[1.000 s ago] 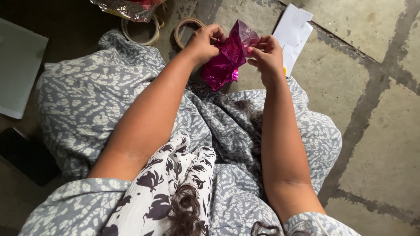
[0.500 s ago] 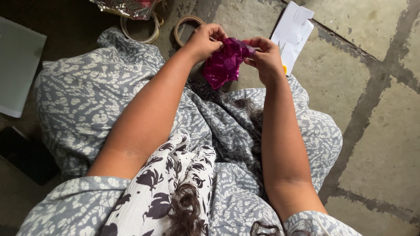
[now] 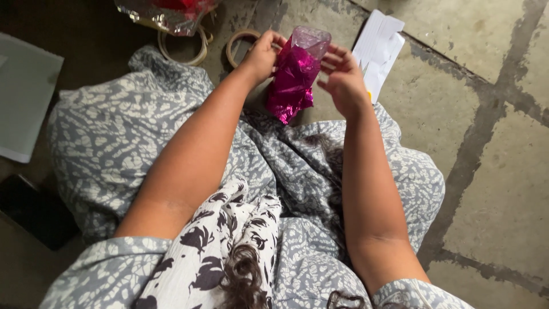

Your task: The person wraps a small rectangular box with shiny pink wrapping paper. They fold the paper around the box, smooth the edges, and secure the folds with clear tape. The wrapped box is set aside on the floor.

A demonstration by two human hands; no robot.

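A crinkled sheet of shiny magenta foil (image 3: 295, 77) hangs above my lap, its top edge spread out and catching light. My left hand (image 3: 261, 56) pinches the foil's upper left side. On the other side my right hand (image 3: 342, 80) has its fingers spread apart, fingertips at the foil's upper right edge; I cannot tell whether they grip it. Both forearms reach forward over my grey and white patterned garment (image 3: 114, 131).
Two pale rings (image 3: 182, 48) lie on the concrete floor beyond my left hand, next to a clear wrapper with red inside (image 3: 163, 12). White folded paper (image 3: 378, 47) lies past my right hand. A grey flat sheet (image 3: 23, 97) and a dark object (image 3: 35, 210) sit at the left.
The foil was bunched between both hands; now its top stands up, spread wide. My right hand's fingers have opened out. The left hand still pinches the foil.
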